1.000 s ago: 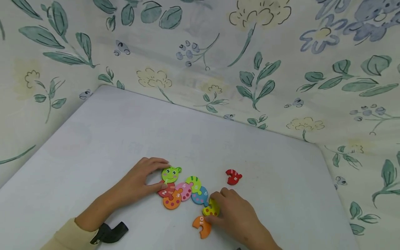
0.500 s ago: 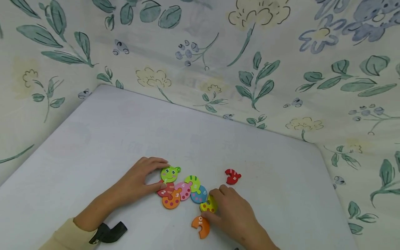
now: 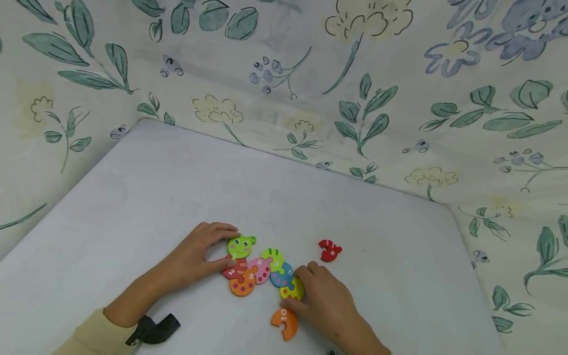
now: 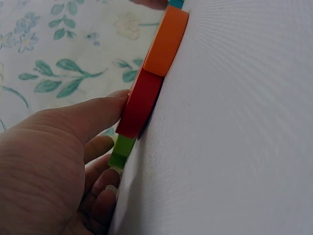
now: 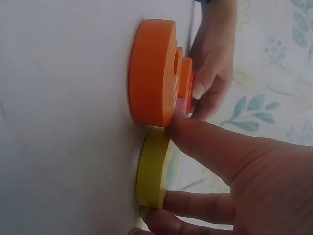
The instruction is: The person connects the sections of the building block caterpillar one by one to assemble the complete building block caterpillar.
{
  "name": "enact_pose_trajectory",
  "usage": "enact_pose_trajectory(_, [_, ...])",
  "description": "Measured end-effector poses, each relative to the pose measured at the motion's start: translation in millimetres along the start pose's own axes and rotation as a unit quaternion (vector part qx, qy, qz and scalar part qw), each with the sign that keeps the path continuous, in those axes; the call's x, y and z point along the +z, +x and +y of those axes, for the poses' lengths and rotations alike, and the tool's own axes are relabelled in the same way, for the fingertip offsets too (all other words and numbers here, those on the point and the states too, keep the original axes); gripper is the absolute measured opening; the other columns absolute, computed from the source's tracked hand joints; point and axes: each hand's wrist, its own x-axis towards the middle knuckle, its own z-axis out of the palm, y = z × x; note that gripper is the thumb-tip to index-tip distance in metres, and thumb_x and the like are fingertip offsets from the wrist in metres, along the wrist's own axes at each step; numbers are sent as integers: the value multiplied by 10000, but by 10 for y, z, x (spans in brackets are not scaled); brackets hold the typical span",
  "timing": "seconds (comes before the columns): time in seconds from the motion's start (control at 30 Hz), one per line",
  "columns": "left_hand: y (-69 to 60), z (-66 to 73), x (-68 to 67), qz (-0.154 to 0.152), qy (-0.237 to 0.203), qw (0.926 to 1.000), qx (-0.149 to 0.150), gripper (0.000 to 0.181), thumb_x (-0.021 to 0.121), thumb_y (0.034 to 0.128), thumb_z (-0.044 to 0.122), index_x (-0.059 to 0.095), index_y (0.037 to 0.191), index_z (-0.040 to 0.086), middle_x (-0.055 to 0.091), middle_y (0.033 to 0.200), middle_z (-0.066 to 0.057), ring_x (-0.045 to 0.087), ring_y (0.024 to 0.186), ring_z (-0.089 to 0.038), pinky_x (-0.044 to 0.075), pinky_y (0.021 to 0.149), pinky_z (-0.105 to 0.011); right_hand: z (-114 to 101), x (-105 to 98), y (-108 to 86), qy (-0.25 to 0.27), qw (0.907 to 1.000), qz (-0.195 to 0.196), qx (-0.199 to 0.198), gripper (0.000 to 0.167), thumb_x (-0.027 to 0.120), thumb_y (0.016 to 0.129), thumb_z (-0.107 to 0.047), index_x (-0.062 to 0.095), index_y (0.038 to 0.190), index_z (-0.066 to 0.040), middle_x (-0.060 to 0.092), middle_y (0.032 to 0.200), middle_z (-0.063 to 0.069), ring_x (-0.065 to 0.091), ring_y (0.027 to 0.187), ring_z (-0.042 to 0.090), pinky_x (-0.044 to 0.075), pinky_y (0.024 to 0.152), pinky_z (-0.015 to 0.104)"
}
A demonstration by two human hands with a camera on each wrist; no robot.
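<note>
A row of joined wooden puzzle pieces forms a caterpillar on the white table. It runs from a green smiling head through a red number 2 piece to a blue number 6 piece. My left hand holds this end, its thumb on the red piece and its fingers round the head's far side. With thumb and fingers, my right hand grips a yellow dotted piece whose notch meets the blue knob. An orange number 10 piece lies right beside my right thumb.
A loose red striped piece lies beyond my right hand. Near my left sleeve is a black curved object at the wrist. Floral cloth rises behind the table's far edge.
My right hand has moved slightly left with the yellow piece, closing the gap to the blue piece's knob. The left hand keeps its place on the head and the red piece.
</note>
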Motion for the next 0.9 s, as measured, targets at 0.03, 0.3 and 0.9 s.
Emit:
enact_pose_trajectory(0.03, [2, 1, 0, 3, -1, 10000, 7, 580, 883, 865, 271, 651, 1391, 191, 584, 1442, 18, 494, 1316, -240, 468, 1082, -551, 10, -2, -2, -2, 10000, -9, -30, 655, 882, 755, -598, 708, 1195, -144, 544, 937, -65, 491, 823, 95, 535, 672, 248])
enact_pose_trajectory(0.3, [0, 7, -6, 24, -48, 10000, 37, 568, 878, 872, 284, 654, 1386, 194, 585, 1439, 28, 495, 1307, -231, 470, 1077, -549, 148, -103, -13, 160, 9992, -331, -175, 647, 918, 753, -510, 698, 1250, -159, 595, 956, -90, 536, 864, 96, 582, 730, 314])
enact_pose_trajectory(0.9, [12, -10, 0, 45, -23, 9999, 114, 574, 885, 865, 285, 657, 1384, 193, 590, 1440, 24, 504, 1326, -249, 418, 1117, -573, -17, -63, -185, -311, 9767, -1668, -1316, 457, 896, 831, -397, 700, 1242, -349, 586, 999, -157, 522, 859, 35, 543, 722, 219])
